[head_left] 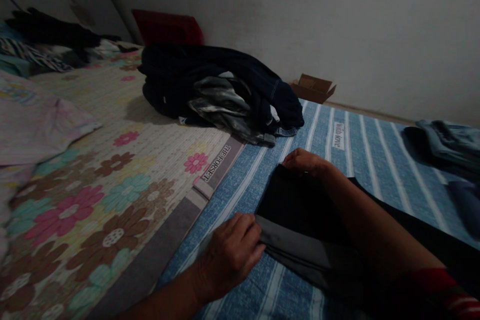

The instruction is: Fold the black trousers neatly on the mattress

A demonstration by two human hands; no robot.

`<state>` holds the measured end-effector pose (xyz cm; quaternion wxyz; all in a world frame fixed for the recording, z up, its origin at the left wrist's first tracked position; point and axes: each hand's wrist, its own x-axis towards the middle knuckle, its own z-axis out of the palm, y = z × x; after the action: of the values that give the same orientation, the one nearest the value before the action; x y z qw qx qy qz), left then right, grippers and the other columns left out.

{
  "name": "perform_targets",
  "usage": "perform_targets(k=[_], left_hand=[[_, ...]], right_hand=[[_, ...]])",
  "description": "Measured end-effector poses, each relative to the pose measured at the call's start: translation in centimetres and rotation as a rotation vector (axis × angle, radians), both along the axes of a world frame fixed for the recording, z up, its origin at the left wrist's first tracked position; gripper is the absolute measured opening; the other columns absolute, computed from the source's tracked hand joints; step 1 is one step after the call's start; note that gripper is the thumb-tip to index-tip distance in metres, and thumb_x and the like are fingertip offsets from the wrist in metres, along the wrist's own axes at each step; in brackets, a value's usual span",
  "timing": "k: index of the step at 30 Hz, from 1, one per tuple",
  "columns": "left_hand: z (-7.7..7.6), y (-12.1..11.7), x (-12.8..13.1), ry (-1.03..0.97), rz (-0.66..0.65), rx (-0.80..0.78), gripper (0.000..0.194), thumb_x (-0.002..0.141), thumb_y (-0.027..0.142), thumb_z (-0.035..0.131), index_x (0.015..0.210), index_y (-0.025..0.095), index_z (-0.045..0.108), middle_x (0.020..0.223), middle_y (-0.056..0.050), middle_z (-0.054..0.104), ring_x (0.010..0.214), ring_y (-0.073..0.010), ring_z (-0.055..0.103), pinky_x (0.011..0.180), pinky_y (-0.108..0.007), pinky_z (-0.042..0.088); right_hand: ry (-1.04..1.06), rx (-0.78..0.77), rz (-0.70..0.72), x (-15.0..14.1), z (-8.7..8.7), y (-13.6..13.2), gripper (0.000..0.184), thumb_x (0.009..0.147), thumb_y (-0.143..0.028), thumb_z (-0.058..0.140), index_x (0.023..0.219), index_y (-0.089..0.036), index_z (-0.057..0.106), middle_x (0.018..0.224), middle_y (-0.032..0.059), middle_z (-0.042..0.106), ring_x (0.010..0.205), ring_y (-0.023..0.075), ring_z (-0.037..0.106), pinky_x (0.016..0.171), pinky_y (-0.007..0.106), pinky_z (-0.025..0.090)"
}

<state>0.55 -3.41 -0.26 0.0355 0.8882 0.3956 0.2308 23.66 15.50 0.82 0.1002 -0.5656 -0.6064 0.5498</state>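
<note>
The black garment (300, 210) lies partly folded, left fingers (247, 232) closed on its grey edge, right fingers (296, 160) curled over its far end, dark clothes (180, 75) heaped beyond them.

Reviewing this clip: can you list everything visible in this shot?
black-and-grey garment: 1, black with grey band, under both hands
striped mattress: 1, blue and white, lower right
floral mat: 1, cream with multicoloured flowers, left of the mattress
clothes pile: 1, navy with grey, far end of the mat
cardboard box: 1, brown, flaps open, by the wall
cushion: 1, dark red, against the wall
denim clothing: 1, blue, right edge
patterned clothes: 1 heap, black and mixed, far left
pale floral cloth: 1, pale pink, left edge
left hand: 1, on the garment's grey edge
right hand: 1, on the garment's far edge
</note>
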Motion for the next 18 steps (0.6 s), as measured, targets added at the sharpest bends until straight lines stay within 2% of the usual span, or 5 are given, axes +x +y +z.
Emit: perform_targets(k=[5,9,13,18], left_hand=[[-0.3,0.2,0.9,0.011,-0.027,0.055,0.013,0.077,0.021,0.060,0.088,0.015,0.055,0.090,-0.007,0.057,0.079,-0.0205,0.053,0.068,-0.034,0.048],[-0.4,0.3,1.4,0.017,-0.049,0.079,0.013,0.080,0.018,0.054,0.092,0.015,0.056,0.094,-0.008,0.058,0.079,-0.0197,0.052,0.068,-0.034,0.047],[-0.4,0.4,1.5,-0.037,-0.107,0.106,0.010,0.082,0.014,0.050,0.090,0.015,0.056,0.089,-0.007,0.058,0.076,-0.0173,0.051,0.068,-0.032,0.045],[-0.1,0.6,1.3,-0.078,-0.139,0.072,0.005,0.084,0.017,0.052,0.087,0.016,0.056,0.084,-0.005,0.057,0.074,-0.0157,0.051,0.066,-0.030,0.044]], right_hand=[[0.004,0.010,0.012,0.0,-0.2,0.0,0.007,0.069,-0.018,0.059,0.063,-0.015,0.060,0.053,-0.0019,0.053,0.046,0.0079,0.044,0.041,0.019,0.033],[0.007,0.011,0.016,0.0,-0.3,0.1,0.006,0.068,-0.017,0.059,0.063,-0.015,0.060,0.052,-0.0024,0.052,0.045,0.0077,0.044,0.040,0.019,0.032],[0.007,0.012,0.014,0.1,-0.4,0.2,0.006,0.068,-0.017,0.058,0.063,-0.015,0.060,0.051,-0.0024,0.052,0.044,0.0076,0.043,0.041,0.019,0.032],[0.006,0.020,0.020,0.2,-0.5,0.2,0.006,0.069,-0.017,0.058,0.067,-0.014,0.063,0.056,-0.0005,0.056,0.048,0.0087,0.047,0.041,0.019,0.034]])
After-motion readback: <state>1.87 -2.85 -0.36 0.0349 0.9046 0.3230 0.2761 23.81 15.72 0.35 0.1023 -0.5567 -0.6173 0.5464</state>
